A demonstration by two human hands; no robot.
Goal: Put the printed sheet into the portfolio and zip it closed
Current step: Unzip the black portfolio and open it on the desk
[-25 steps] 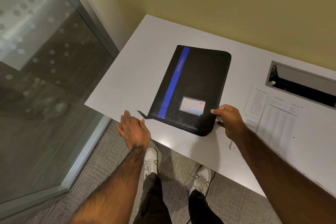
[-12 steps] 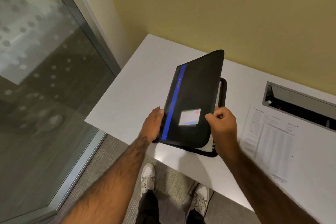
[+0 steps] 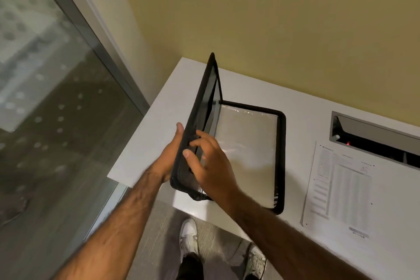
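Observation:
The black zip portfolio [image 3: 281,161] lies on the white table [image 3: 295,107] with its cover [image 3: 200,107] lifted almost upright. Its lower half lies flat and shows a silvery plastic lining. My left hand [image 3: 169,154] presses against the outside of the raised cover. My right hand [image 3: 206,161] is on the cover's inner side, thumb at its edge and fingers spread. The printed sheet [image 3: 338,186], a white page with tables of small text, lies flat on the table to the right of the portfolio, untouched.
A recessed cable tray [image 3: 372,136] with a metal rim is set into the table behind the sheet. A yellow wall stands behind the table. A glass partition [image 3: 56,98] runs along the left. My feet are below the table's front edge.
The cover has swung up from slightly open to almost upright, exposing the silvery inside. Both hands rose with it. A second ago the portfolio lay closed and flat.

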